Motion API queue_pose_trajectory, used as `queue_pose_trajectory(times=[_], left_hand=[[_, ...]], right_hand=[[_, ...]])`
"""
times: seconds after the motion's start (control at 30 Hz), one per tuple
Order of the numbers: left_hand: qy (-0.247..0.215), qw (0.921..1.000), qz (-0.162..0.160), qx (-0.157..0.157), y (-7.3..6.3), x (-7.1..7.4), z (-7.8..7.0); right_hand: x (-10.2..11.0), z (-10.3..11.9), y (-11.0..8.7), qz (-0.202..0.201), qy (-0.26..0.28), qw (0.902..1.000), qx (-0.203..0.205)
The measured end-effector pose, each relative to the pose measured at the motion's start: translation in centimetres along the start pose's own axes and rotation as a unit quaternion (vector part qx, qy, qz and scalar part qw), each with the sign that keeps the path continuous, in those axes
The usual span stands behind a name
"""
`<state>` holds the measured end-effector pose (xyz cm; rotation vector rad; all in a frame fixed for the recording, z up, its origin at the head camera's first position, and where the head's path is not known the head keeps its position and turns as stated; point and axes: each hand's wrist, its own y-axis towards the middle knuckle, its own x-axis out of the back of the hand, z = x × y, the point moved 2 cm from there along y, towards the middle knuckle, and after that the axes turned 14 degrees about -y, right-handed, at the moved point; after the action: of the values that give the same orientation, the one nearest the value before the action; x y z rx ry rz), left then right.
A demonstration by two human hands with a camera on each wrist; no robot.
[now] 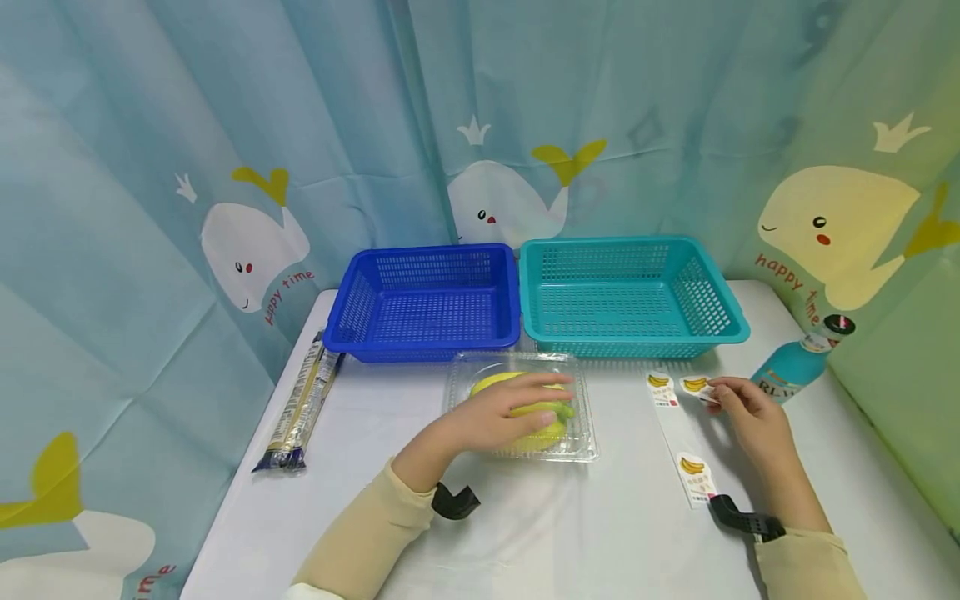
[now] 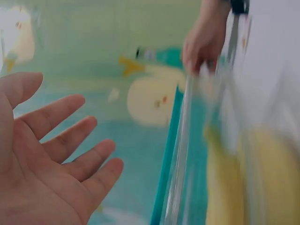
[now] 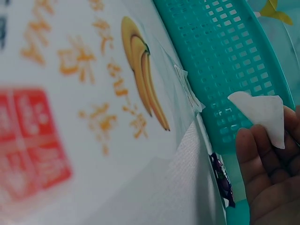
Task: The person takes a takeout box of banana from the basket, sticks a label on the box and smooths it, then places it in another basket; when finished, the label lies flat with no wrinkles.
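Observation:
A clear plastic clamshell box (image 1: 587, 437) with yellow bananas (image 1: 487, 383) in it lies on the table. Over the box in the head view is my left hand (image 1: 498, 417), its fingers extended and holding nothing. The left wrist view shows that hand's fingers spread, with the blurred bananas (image 2: 225, 183) off to the side. My right hand (image 1: 759, 423) pinches a small banana sticker (image 1: 697, 386) between thumb and fingers. In the right wrist view the sticker (image 3: 265, 115) shows its white back, slightly bent. Below lies a white sticker strip (image 1: 677, 433) with other banana stickers on it.
Behind the box stand a blue basket (image 1: 422, 343) and a teal basket (image 1: 637, 340), side by side. A teal bottle (image 1: 798, 364) is just beyond my right hand. Long, narrow wrapped packs (image 1: 303, 404) lie at the table's left edge. A whale-print curtain (image 1: 360, 100) hangs around.

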<state>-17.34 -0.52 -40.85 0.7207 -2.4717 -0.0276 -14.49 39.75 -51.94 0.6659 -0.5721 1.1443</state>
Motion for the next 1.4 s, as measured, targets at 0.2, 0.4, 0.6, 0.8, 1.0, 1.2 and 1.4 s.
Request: queue_pose_trajectory(times=[0.2,0.4,0.6,0.8,1.0,1.2,1.4], left_hand=[[-0.052,0.9902,-0.12,0.05,-3.3,4.1,2.8],[-0.079,0.9623,-0.235,0.112,-5.8,6.4,5.7],[-0.127,0.9392,-0.298,0.115,-7.0,7.3,8.4],[-0.156,0.9202,-0.334,0.131,-7.9,7.4,9.0],[-0.192,0.8829,-0.402,0.15,-8.2,6.9,13.2],[-0.237,0.856,-0.432,0.157,-7.9,6.0,16.2],[-0.247,0.8732,-0.393,0.148,-7.6,5.4,16.4]], right_hand=[[0.0,0.0,0.0,-0.002,-0.019,0.9998,-0.005],[-0.3,-0.1,0.1,-0.015,-0.049,0.9984,0.024],[-0.4,-0.2,0.2,-0.023,-0.049,0.9972,0.05],[-0.4,-0.3,0.3,-0.016,-0.043,0.9969,0.065],[-0.4,-0.3,0.4,0.013,-0.046,0.9975,0.051],[-0.2,0.0,0.1,0.013,-0.055,0.9967,0.058],[-0.1,0.0,0.0,0.013,-0.053,0.9969,0.057]])
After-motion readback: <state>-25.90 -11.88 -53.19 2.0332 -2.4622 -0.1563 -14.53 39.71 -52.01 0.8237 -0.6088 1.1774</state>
